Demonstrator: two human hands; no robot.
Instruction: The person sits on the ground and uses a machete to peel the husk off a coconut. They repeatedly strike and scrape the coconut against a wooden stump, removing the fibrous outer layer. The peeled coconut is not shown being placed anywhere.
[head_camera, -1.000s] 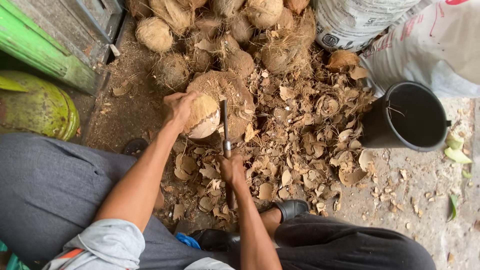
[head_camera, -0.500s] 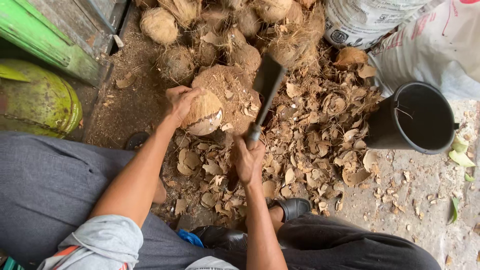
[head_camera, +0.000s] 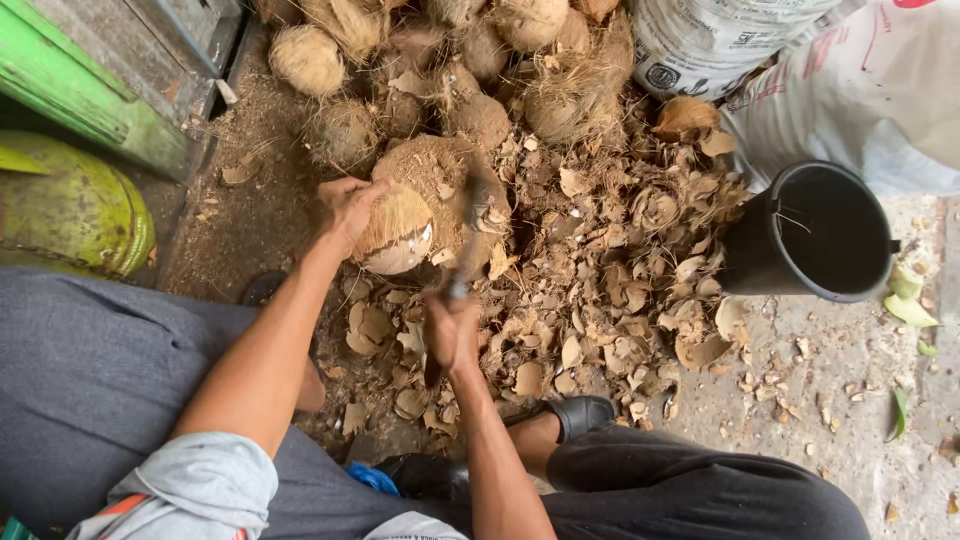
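- A heap of husked coconuts (head_camera: 440, 70) and shell chips (head_camera: 610, 270) covers the ground beside a black bucket (head_camera: 815, 235).
- The part-peeled coconut (head_camera: 397, 232) rests on a husk mound, the left hand (head_camera: 345, 205) gripping its left side.
- The right hand (head_camera: 452, 330), closed around a blurred cleaver (head_camera: 468, 235), sits just below the coconut.

We sat over a floor strewn with brown shell chips (head_camera: 610, 290). A heap of husked coconuts (head_camera: 450, 60) lay at the top of our view, just above the chips. A black bucket (head_camera: 815, 235) stood to the right of the chips, below two white sacks (head_camera: 800, 80). A green wooden frame (head_camera: 70, 90) and a yellow-green drum (head_camera: 75, 215) stood on the left. Our black sandal (head_camera: 580, 412) rested among the chips.
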